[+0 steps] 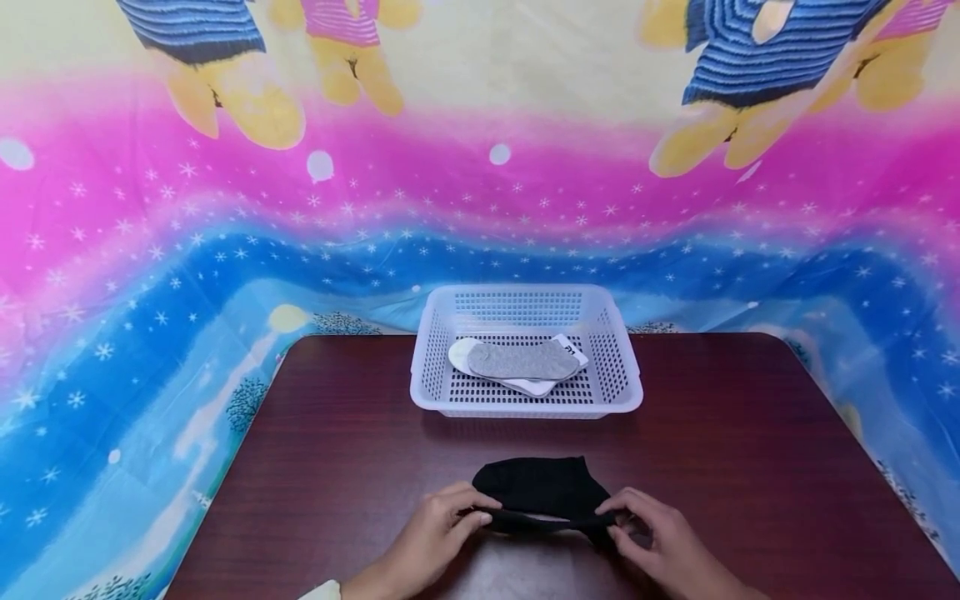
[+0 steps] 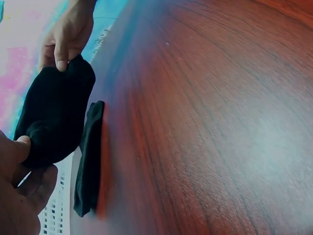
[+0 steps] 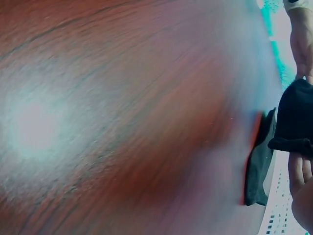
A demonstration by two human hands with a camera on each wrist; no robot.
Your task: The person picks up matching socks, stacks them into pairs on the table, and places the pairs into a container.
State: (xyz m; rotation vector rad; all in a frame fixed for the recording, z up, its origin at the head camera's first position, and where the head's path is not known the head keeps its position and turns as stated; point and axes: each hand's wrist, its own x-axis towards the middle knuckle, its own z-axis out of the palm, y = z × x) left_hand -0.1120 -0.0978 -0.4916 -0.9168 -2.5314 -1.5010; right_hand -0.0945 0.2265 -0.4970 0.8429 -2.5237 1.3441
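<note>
A black sock (image 1: pixel 517 522) is stretched level between my two hands, just above the table in the head view. My left hand (image 1: pixel 431 533) pinches one end between thumb and fingers. At the opposite end, near the cuff (image 3: pixel 293 144), my right hand (image 1: pixel 667 537) grips the fabric. Behind it a second black sock (image 1: pixel 532 483) lies flat on the table, partly covered by the held one. Both the held sock (image 2: pixel 56 107) and the lying sock (image 2: pixel 90 156) also show in the left wrist view.
A white plastic basket (image 1: pixel 525 410) stands at the table's back edge, beyond the socks. Inside lie a grey sock (image 1: pixel 521 362) and a white sock (image 1: pixel 459 354) beneath it. The dark wooden table (image 1: pixel 322 467) meets a patterned cloth (image 1: pixel 495 200) hanging behind.
</note>
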